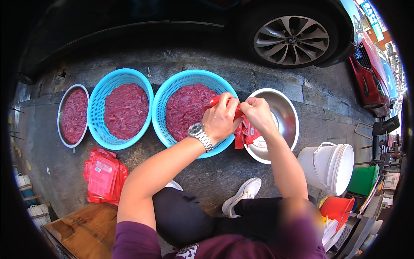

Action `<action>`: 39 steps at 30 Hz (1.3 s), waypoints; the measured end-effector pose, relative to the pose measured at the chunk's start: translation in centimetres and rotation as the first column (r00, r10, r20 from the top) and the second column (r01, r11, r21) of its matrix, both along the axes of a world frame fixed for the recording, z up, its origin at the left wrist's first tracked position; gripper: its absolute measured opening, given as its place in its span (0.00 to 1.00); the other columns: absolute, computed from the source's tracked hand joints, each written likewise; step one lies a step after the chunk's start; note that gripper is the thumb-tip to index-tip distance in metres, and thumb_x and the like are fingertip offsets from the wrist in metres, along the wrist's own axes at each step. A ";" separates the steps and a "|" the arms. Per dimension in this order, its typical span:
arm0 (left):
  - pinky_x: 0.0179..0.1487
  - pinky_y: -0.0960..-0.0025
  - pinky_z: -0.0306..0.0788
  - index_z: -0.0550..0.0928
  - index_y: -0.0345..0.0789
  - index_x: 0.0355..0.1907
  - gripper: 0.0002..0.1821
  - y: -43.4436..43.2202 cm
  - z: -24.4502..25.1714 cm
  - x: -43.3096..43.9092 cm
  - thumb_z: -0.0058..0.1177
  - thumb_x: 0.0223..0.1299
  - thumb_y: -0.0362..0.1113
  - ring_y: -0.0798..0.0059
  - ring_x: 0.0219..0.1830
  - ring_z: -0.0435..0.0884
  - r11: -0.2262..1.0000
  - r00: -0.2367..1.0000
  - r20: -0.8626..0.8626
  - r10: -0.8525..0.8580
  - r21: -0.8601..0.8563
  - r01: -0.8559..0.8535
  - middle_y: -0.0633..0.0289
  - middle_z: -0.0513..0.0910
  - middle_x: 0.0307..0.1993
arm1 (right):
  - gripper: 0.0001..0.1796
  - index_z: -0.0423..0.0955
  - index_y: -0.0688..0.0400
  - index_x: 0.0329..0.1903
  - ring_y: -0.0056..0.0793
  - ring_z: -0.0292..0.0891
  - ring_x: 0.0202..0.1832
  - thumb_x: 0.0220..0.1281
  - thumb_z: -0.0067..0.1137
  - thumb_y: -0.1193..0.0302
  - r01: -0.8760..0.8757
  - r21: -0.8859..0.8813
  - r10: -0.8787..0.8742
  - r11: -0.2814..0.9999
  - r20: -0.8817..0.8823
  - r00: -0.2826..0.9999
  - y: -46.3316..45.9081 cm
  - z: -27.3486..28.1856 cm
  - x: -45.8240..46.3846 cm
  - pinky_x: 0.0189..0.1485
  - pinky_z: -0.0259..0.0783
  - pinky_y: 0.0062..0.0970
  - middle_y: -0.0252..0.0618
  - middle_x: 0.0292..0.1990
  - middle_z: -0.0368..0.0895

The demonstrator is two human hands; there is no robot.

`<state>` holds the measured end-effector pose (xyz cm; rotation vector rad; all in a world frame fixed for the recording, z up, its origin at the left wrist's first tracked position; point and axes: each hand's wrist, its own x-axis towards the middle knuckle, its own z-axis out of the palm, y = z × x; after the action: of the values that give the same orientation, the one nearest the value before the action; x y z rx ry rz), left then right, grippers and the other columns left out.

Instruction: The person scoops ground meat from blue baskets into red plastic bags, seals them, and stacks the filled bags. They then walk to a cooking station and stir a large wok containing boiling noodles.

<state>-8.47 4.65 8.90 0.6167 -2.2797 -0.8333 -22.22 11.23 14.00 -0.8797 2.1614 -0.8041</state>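
My left hand [220,118], with a metal wristwatch [201,136], and my right hand [257,113] meet over the gap between a blue plastic basket [156,119] and a steel bowl [291,119]. Both hands pinch the top of a red plastic bag [247,134], whose printed body hangs over the bowl's left rim. Raw sliced red meat [184,110] lies in that basket. A second blue basket [93,110] and a steel bowl [59,119] at the left hold more meat [126,111]. My fingers hide part of the bag's top.
A stack of red plastic bags [105,176] lies at lower left beside a wooden board [85,230]. A dark car's wheel [291,40] stands beyond the bowls. At right are a white bucket [320,166], a green bin [364,179] and a red container [336,207].
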 end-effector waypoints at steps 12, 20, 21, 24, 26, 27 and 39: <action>0.33 0.56 0.77 0.81 0.34 0.29 0.05 -5.4 1.6 6.2 0.60 0.49 0.30 0.50 0.31 0.83 0.990 0.957 0.255 0.137 -0.065 -0.124 0.52 0.82 0.30 | 0.17 0.79 0.66 0.23 0.42 0.80 0.25 0.54 0.57 0.62 -0.212 -0.106 0.206 0.972 -0.065 0.976 -7.0 1.0 7.2 0.34 0.74 0.37 0.53 0.20 0.80; 0.31 0.61 0.74 0.82 0.29 0.28 0.08 -7.1 3.0 7.9 0.59 0.58 0.32 0.56 0.27 0.83 0.969 0.999 -0.013 0.030 0.246 -0.026 0.48 0.83 0.27 | 0.07 0.77 0.60 0.37 0.15 0.69 0.26 0.64 0.51 0.71 0.232 -0.363 -0.104 0.903 0.338 0.935 -4.0 -5.5 5.3 0.31 0.66 0.20 0.29 0.28 0.77; 0.30 0.63 0.73 0.82 0.29 0.28 0.08 -7.3 3.4 8.0 0.59 0.59 0.33 0.58 0.26 0.82 0.966 0.998 -0.057 0.018 0.258 -0.003 0.49 0.83 0.27 | 0.08 0.75 0.58 0.43 0.15 0.69 0.26 0.66 0.50 0.69 0.348 -0.230 -0.251 0.909 0.365 0.896 -3.2 -7.1 5.4 0.30 0.66 0.18 0.29 0.29 0.77; 0.28 0.69 0.71 0.83 0.29 0.29 0.10 -8.0 4.7 8.2 0.60 0.61 0.36 0.67 0.24 0.81 0.956 0.996 -0.075 -0.038 0.286 0.058 0.53 0.83 0.25 | 0.11 0.73 0.57 0.45 0.20 0.73 0.27 0.68 0.46 0.66 0.271 -0.085 -0.113 0.959 0.761 0.639 -1.9 -11.1 5.7 0.28 0.69 0.20 0.33 0.32 0.80; 0.31 0.71 0.72 0.84 0.29 0.34 0.08 -8.4 5.3 8.3 0.60 0.62 0.34 0.75 0.27 0.81 0.945 0.988 -0.110 -0.112 0.295 0.140 0.59 0.84 0.26 | 0.12 0.74 0.58 0.42 0.21 0.77 0.30 0.69 0.45 0.65 0.296 -0.149 0.048 0.943 0.946 0.322 -1.6 -12.7 5.8 0.27 0.72 0.22 0.35 0.31 0.81; 0.32 0.72 0.73 0.84 0.28 0.36 0.08 -8.6 5.6 8.4 0.60 0.63 0.32 0.79 0.28 0.81 0.936 0.982 -0.126 -0.142 0.304 0.174 0.62 0.85 0.27 | 0.12 0.74 0.58 0.42 0.22 0.77 0.29 0.69 0.44 0.65 0.286 -0.161 0.046 0.945 0.928 0.371 -1.5 -13.1 5.7 0.27 0.71 0.22 0.36 0.31 0.81; 0.24 0.80 0.63 0.83 0.33 0.32 0.09 -9.6 6.0 9.0 0.59 0.66 0.37 0.89 0.19 0.71 0.801 0.957 -0.270 -0.106 0.548 0.243 0.71 0.77 0.19 | 0.13 0.75 0.57 0.30 0.24 0.74 0.17 0.67 0.47 0.66 0.177 -0.148 0.037 0.973 0.857 0.514 -1.5 -11.1 4.0 0.19 0.66 0.20 0.36 0.20 0.79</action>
<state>0.49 -4.99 14.93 0.5298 -1.8781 -1.6355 -18.23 9.76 2.94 -0.3231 1.2111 -1.2170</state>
